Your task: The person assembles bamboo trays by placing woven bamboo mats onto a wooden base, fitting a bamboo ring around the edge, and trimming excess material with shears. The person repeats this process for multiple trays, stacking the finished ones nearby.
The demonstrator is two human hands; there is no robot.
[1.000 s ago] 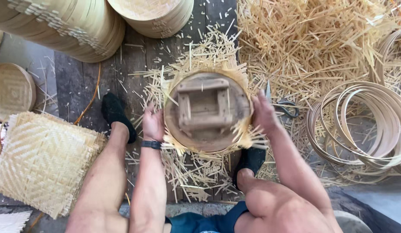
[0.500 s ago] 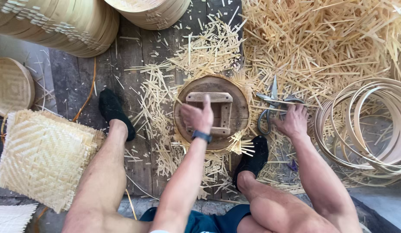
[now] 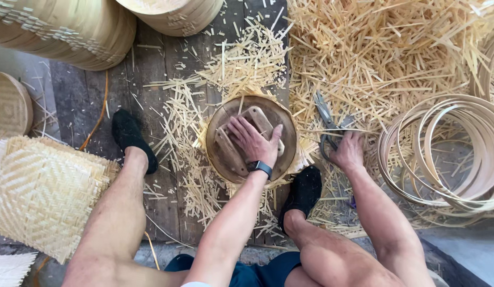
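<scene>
A round wooden form (image 3: 252, 139) is seen on the plank floor (image 3: 151, 79), between two feet in black socks (image 3: 131, 137). The left hand (image 3: 253, 142) is laid flat on it, fingers spread over the wooden cross-handle (image 3: 241, 139), pressing rather than gripping. A woven bamboo edge (image 3: 305, 154) is trapped beneath the form, its loose strip ends fanning out all round.

The right hand (image 3: 347, 151) is curled around the handles of the metal shears (image 3: 327, 125), which are lying on the heap of bamboo offcuts (image 3: 385, 58).

Stacked bamboo steamer baskets (image 3: 61, 29) are seen at the top left; their insides cannot be seen. A square woven mat (image 3: 42, 194) is spread at the left, and empty bamboo hoops (image 3: 449, 154) are piled at the right.
</scene>
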